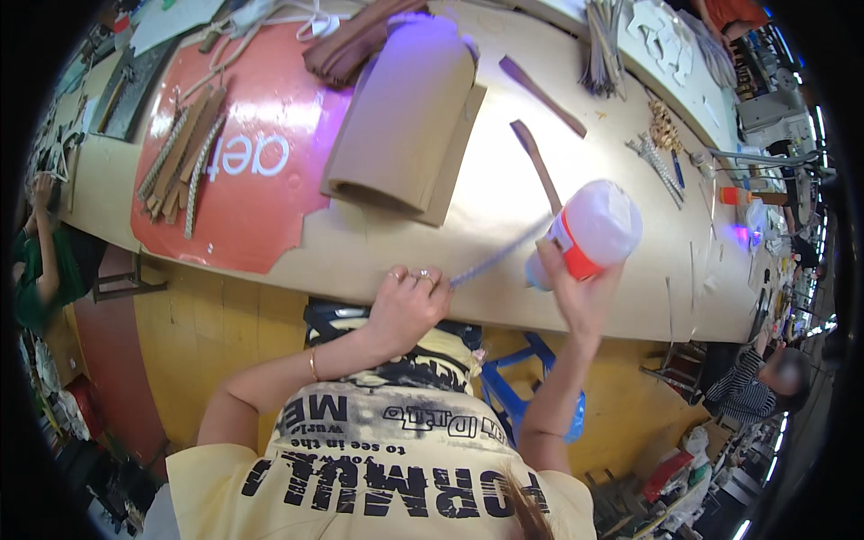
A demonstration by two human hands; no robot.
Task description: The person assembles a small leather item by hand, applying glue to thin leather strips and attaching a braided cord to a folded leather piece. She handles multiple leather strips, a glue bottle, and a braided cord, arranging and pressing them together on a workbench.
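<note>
My left hand [409,306] is closed on one end of a thin grey strip [493,259], near the table's front edge. From my fingers the strip slants up to the right, toward the bottle. My right hand [583,292] grips a translucent white squeeze bottle [616,220] with a red label, tilted with its rounded base up and its narrower end low on the left. Whether the bottle touches the strip cannot be made out. Just beyond the bottle lies a brown strap piece [537,164], and a second brown strap piece [543,96] rests farther back.
A large brown roll [400,121] lies on the table [378,261]. To its left, a red sheet [261,220] carries a bundle of brown and braided straps [191,157]. Braided pieces [657,166] lie at right. A blue stool [508,373] stands under the edge. Other people sit at both sides.
</note>
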